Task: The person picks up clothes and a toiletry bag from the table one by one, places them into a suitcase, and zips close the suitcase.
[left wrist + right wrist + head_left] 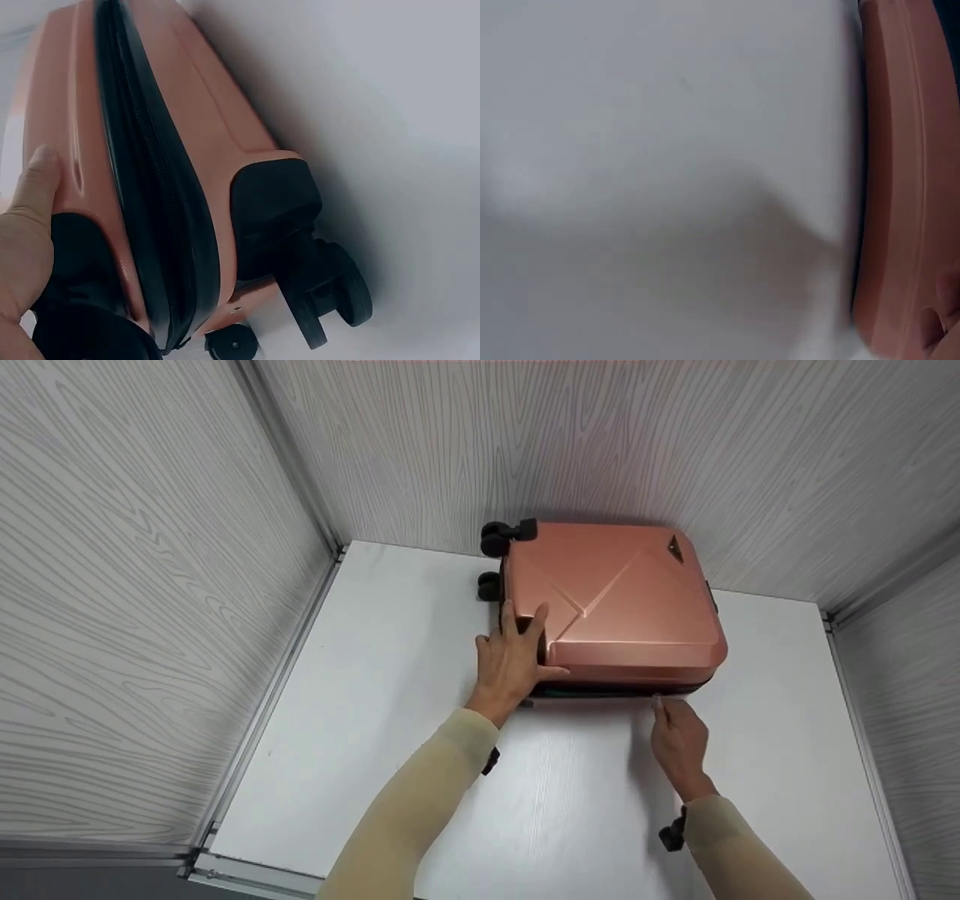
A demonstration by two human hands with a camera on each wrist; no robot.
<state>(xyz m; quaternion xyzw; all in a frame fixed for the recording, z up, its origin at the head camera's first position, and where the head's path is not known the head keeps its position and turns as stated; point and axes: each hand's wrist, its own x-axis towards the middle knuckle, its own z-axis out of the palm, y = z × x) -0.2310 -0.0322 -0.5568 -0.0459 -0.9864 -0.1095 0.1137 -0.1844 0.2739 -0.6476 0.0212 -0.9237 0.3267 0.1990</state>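
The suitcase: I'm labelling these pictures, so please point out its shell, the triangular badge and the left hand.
Suitcase shell (645,607), head view: flat upward face.
Triangular badge (676,548), head view: middle of its dark face.
Left hand (507,661), head view: back of the hand.

Near your table's (390,675) far edge: suitcase (622,600), smooth glossy shell, plastic-looking; wheels (495,540), smooth plastic. Tabletop smooth, faint sheen. Left edge: metal rail (267,709). Your sleeves (420,787): matt cloth.
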